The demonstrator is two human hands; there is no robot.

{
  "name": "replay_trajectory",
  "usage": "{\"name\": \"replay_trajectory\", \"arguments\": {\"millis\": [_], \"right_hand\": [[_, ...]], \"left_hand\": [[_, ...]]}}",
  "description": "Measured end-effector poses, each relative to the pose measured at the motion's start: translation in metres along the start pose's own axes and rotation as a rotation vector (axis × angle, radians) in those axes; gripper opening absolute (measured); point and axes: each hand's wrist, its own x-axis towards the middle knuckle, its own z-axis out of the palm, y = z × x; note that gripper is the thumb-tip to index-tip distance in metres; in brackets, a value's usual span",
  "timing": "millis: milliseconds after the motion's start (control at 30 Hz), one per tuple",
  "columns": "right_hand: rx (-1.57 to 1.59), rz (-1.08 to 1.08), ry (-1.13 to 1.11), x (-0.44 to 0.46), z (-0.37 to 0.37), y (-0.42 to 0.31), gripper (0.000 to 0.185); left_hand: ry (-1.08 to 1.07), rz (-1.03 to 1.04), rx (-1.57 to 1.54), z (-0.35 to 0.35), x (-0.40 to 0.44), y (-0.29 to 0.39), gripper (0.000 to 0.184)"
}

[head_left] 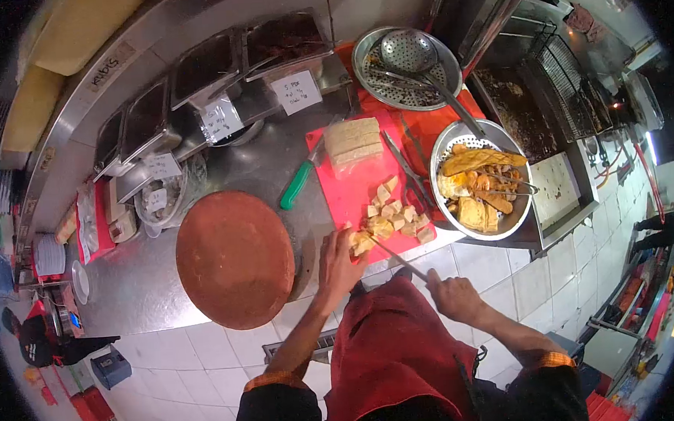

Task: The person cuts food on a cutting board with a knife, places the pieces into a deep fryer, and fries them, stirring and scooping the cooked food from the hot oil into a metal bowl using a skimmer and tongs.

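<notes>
- A person in a red apron works at a grey metal surface, both bare hands at its near edge.
- The left hand bends its fingers against pale tan chunks of food at the near end of a red rectangular cutting board; how firmly it grips cannot be told.
- The right hand, to the right, is closed around the handle of a thin metal knife, its blade pointing far and left to the chunks beside the left fingertips.
- More cut chunks lie loosely grouped across the near right part of the board.
- A pale tan rectangular block of food sits at the board's far end.
- A green-handled knife lies at the board's left edge, its handle on the metal surface.
- Right of the board, a round perforated steel bowl holds golden-brown fried pieces and metal tongs.
- Beyond it, a second perforated steel bowl carries a long-handled round skimmer.
- To the left stands a large round reddish-brown disc, well apart from the board.
- On the far side, rectangular steel containers bear white handwritten labels.
- At far right, a wire basket is near a dark fryer basin.
</notes>
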Motion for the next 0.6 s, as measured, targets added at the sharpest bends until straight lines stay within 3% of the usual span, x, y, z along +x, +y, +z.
{"name": "replay_trajectory", "arguments": {"millis": [67,167,367,467,600], "right_hand": [[0.015,0.062,-0.086,0.011,-0.002,-0.019,0.027],[-0.006,0.01,-0.046,0.019,0.002,-0.029,0.025],[-0.049,-0.003,-0.102,0.024,0.011,-0.027,0.037],[-0.062,-0.104,0.077,0.022,0.017,-0.023,0.033],[-0.037,-0.098,0.018,0.026,0.015,-0.024,0.033]], "left_hand": [[0.128,-0.098,-0.082,0.011,-0.008,0.006,0.051],[0.157,-0.157,-0.084,0.014,-0.012,0.011,0.052],[0.151,-0.186,-0.125,0.021,-0.019,0.004,0.051],[0.191,-0.131,-0.134,0.023,-0.021,-0.001,0.05],[0.194,-0.184,-0.251,0.03,-0.026,-0.006,0.05]]}}
